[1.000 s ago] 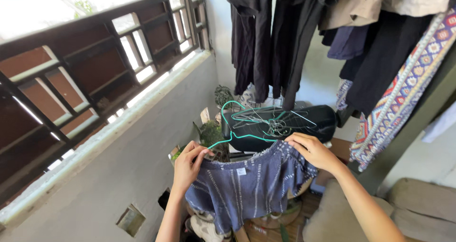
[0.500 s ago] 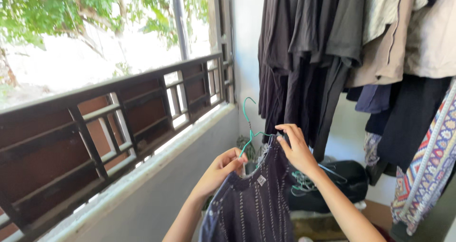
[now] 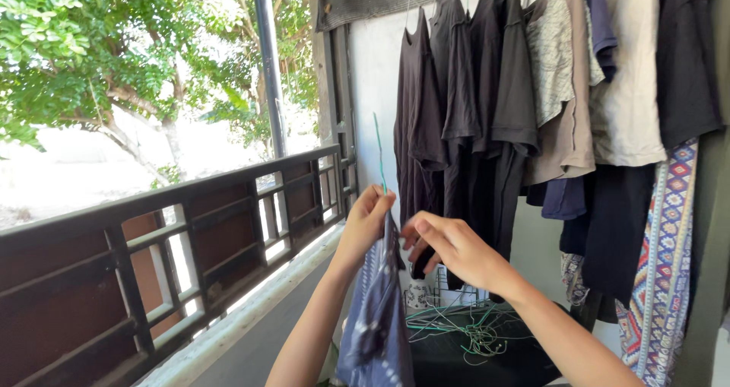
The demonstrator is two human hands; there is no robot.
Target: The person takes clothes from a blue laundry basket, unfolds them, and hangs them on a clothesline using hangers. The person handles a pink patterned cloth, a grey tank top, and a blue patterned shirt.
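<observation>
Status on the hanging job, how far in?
Done: a row of dark and pale garments already hangs overhead. In hand: the left hand holds up a blue patterned garment on a green hanger, with the right hand at its top. Left: it is not yet hung; spare hangers lie below.

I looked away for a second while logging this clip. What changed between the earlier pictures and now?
Both hands lifted the blue patterned garment on its green hanger up toward the hanging clothes; it now hangs edge-on. The left hand still grips the top, and the right hand stays beside it. The pile of hangers remains below.
</observation>
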